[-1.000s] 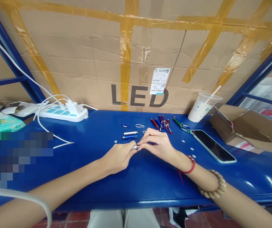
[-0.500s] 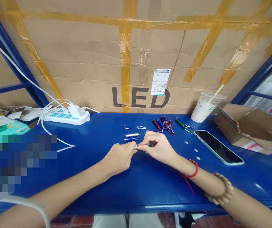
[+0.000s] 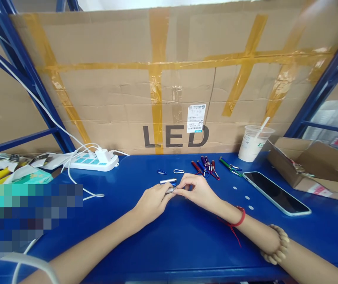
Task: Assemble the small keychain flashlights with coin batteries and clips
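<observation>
Silver tube (image 3: 170, 190), held above the bench (image 3: 169, 236), sits roughly midway along it, nearer the back edge than the front. The left hand (image 3: 153, 201) is curled round it, leaving the end exposed; the right hand (image 3: 197, 190) pinches that end between thumb and forefinger. Whether a small part sits in the pinch cannot be told. Good handling here likely wants a firm left grip, a light, straight right pinch, and clearance from the pale tube (image 3: 167, 181) just beyond.
</observation>
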Available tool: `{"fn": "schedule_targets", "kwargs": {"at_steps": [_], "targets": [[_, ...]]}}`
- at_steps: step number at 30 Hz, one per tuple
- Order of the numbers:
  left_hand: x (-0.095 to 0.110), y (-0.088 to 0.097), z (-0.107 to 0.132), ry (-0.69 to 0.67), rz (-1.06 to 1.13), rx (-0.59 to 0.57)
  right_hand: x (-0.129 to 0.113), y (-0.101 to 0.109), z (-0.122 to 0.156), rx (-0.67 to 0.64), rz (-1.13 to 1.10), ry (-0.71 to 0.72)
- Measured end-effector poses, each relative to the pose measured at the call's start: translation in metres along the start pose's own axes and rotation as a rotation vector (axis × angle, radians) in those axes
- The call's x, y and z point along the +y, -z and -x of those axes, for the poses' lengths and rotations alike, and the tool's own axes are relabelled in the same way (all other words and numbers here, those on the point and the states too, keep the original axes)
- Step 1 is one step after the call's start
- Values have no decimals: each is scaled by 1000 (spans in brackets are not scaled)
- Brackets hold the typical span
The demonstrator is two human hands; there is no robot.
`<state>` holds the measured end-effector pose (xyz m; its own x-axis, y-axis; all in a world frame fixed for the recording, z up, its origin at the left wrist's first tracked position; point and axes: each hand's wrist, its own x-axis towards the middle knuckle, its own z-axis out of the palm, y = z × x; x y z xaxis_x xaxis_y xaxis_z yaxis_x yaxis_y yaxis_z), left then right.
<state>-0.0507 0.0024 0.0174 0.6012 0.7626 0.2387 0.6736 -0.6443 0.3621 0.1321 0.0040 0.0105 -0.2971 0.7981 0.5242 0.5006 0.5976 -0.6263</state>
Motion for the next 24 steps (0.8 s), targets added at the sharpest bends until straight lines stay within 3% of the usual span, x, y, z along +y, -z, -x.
{"fn": "schedule_targets", "kwargs": {"at_steps": [6,13,17,24], "targets": [[-1,0,-2,-7,79,55,5,6,-3,-2,-59,-36],[-2,-1,-3,-124,200,115,0,10,-4,20,-122,-41],[5,-6,2,-95,315,155,-4,8,-3,44,-213,-81],[2,-13,10,-80,149,129,-8,0,2,-4,-245,-203]]}}
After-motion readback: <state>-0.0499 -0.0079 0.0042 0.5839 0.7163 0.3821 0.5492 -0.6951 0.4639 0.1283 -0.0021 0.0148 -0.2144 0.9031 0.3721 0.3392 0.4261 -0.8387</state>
